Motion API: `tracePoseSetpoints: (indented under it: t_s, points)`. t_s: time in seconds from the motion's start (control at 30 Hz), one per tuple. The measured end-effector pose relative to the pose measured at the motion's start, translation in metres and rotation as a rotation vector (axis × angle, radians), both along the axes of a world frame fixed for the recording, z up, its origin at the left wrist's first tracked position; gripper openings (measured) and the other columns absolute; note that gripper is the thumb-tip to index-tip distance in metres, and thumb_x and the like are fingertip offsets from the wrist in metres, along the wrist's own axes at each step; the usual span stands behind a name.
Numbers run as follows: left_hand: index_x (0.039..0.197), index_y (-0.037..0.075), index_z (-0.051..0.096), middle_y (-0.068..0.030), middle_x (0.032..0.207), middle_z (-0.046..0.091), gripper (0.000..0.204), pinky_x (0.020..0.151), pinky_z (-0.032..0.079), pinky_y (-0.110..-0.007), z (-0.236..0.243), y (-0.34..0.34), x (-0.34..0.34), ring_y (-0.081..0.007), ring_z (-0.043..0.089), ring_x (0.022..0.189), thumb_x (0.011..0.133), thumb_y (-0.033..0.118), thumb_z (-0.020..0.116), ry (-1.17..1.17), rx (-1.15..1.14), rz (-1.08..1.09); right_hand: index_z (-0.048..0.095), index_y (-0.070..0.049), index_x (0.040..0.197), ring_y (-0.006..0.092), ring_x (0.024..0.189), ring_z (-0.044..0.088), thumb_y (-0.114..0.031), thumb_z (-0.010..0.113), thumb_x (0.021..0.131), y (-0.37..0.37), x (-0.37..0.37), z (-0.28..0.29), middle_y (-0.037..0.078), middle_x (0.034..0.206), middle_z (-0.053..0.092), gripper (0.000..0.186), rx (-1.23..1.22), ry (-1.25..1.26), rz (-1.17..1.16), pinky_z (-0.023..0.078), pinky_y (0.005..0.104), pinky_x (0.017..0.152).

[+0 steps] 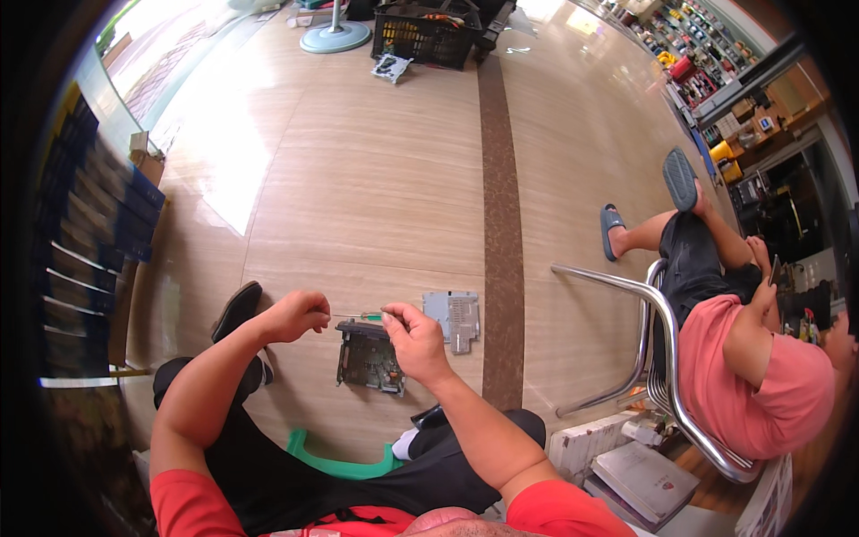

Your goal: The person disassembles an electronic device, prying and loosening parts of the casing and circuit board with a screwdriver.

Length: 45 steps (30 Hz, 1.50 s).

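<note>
My right hand (pixel 413 349) grips a green-handled screwdriver (pixel 370 316) with a thin shaft pointing left. My left hand (pixel 301 318), fingers curled together, is at the shaft's far end; what they hold is too small to make out. Under the screwdriver an opened dark electronic unit (pixel 367 360) with a visible circuit board rests on the tiled floor (pixel 358 179). A grey perforated metal plate (pixel 447 318) lies just right of it.
A green low stool (pixel 340 465) is below me. To my right a person (pixel 761 385) sits in a metal-framed chair (pixel 631 285), near books (pixel 640 483). Blue racking (pixel 98 233) lines the left; a black crate (pixel 425 36) and cluttered shelves (pixel 689 54) are beyond.
</note>
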<state>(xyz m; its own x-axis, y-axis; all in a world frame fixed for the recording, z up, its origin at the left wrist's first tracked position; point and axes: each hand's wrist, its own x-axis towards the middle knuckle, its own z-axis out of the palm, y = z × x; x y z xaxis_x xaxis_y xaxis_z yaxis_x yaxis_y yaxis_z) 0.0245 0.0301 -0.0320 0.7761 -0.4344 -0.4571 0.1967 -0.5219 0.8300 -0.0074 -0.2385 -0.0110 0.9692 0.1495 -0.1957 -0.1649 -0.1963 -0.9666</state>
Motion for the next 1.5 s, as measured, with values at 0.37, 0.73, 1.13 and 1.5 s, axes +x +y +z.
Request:
tracePoseSetpoints:
  t_s: [0.37, 0.73, 1.13, 1.5]
  points:
    - [0.091, 0.000, 0.062, -0.0128, 0.077, 0.069, 0.018, 0.068, 0.052, -0.036, -0.011, -0.001, -0.001, -0.0241, 0.067, 0.072, 0.091, 0.017, 0.064, -0.117, 0.164, 0.024, 0.067, 0.001, 0.108, 0.0142, 0.073, 0.064, -0.015, 0.064, 0.096, 0.000, -0.001, 0.006, 0.013, 0.082, 0.071, 0.021, -0.023, -0.054, 0.015, 0.051, 0.0298, 0.068]
    - [0.092, 0.001, 0.062, -0.0156, 0.080, 0.069, 0.013, 0.070, 0.053, -0.038, -0.008, 0.000, -0.004, -0.0303, 0.068, 0.076, 0.089, 0.014, 0.065, -0.316, 0.282, -0.074, 0.067, 0.001, 0.107, 0.0153, 0.069, 0.064, -0.015, 0.065, 0.095, 0.003, -0.002, 0.006, 0.013, 0.080, 0.070, 0.020, -0.016, -0.127, 0.018, 0.051, 0.0306, 0.065]
    - [0.094, 0.005, 0.062, -0.0157, 0.090, 0.068, 0.016, 0.076, 0.050, -0.046, -0.009, -0.004, -0.007, -0.0379, 0.064, 0.089, 0.091, 0.020, 0.066, -0.386, 0.418, -0.206, 0.067, 0.000, 0.104, 0.0163, 0.066, 0.063, -0.015, 0.066, 0.095, 0.005, -0.004, 0.009, 0.014, 0.077, 0.069, 0.019, -0.039, -0.186, 0.017, 0.050, 0.0310, 0.063]
    - [0.097, 0.004, 0.063, -0.0162, 0.091, 0.069, 0.013, 0.077, 0.051, -0.046, -0.023, 0.006, -0.009, -0.0386, 0.065, 0.088, 0.094, 0.016, 0.060, -0.446, 0.396, -0.245, 0.067, 0.000, 0.099, 0.0127, 0.061, 0.056, -0.018, 0.067, 0.095, 0.009, -0.005, 0.019, 0.010, 0.070, 0.065, 0.018, -0.056, -0.185, 0.045, 0.047, 0.0295, 0.059]
